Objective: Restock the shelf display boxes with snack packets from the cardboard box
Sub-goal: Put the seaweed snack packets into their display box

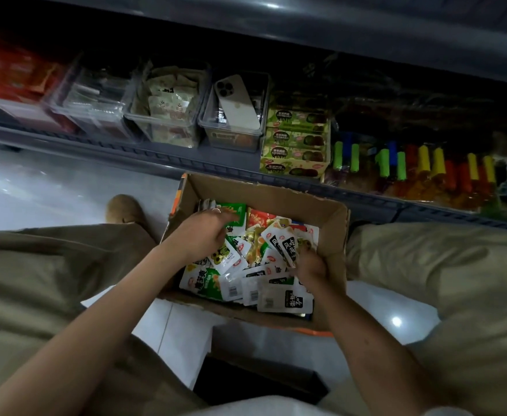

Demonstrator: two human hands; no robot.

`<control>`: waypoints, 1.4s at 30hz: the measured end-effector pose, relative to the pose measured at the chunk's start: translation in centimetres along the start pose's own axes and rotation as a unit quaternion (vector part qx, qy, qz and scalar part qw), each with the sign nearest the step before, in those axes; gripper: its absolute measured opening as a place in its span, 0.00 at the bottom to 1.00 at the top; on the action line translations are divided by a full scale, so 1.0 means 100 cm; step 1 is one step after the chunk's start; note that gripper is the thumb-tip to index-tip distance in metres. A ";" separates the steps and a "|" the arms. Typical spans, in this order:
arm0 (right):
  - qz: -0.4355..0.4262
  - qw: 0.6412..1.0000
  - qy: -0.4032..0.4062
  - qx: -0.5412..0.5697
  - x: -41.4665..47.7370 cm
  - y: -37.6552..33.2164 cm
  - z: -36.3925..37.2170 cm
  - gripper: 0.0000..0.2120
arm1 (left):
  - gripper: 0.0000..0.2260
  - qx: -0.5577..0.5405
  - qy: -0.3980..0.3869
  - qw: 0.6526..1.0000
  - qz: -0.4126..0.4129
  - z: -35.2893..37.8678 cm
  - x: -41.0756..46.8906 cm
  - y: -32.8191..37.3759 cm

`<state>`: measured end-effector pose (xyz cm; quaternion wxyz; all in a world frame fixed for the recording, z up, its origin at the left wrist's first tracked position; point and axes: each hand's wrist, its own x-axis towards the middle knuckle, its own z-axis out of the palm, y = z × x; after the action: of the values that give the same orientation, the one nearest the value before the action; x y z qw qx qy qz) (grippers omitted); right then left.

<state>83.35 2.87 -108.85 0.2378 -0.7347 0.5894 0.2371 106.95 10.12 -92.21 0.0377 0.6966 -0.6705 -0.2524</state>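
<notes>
A brown cardboard box [333,235] sits on the floor between my knees, full of several mixed snack packets [240,283]. My right hand [308,267] is inside it at the right, closed on a few white packets with black labels [285,243] that stand up out of the pile. Over the box's left part my left hand [199,234] reaches in with fingers spread above green and white packets, holding nothing that I can see. On the low shelf beyond stand clear display boxes [168,100], one holding pale packets.
A phone [237,103] lies in the clear bin right of the pale packets. A stack of green snack cartons [295,142] and colourful tube sweets [420,169] fill the shelf's right side; red packets [12,73] sit at far left. The shelf edge [144,151] runs just behind the box.
</notes>
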 end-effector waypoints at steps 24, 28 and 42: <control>-0.179 0.901 0.056 0.391 0.003 -0.054 -0.095 0.12 | 0.12 -0.480 0.098 0.837 -0.244 -0.003 0.014 0.015; -0.101 0.981 -0.063 0.155 0.010 -0.008 -0.025 0.30 | 0.14 -0.454 0.099 0.848 -0.256 0.005 0.012 0.010; -0.079 0.981 -0.116 0.136 -0.008 -0.008 -0.042 0.13 | 0.17 -0.440 0.123 0.846 -0.274 0.015 0.010 0.005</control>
<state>84.31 0.99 -104.99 0.4208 -0.7072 0.5243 0.2188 105.84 9.56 -93.57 0.3516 0.7878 -0.2603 -0.4335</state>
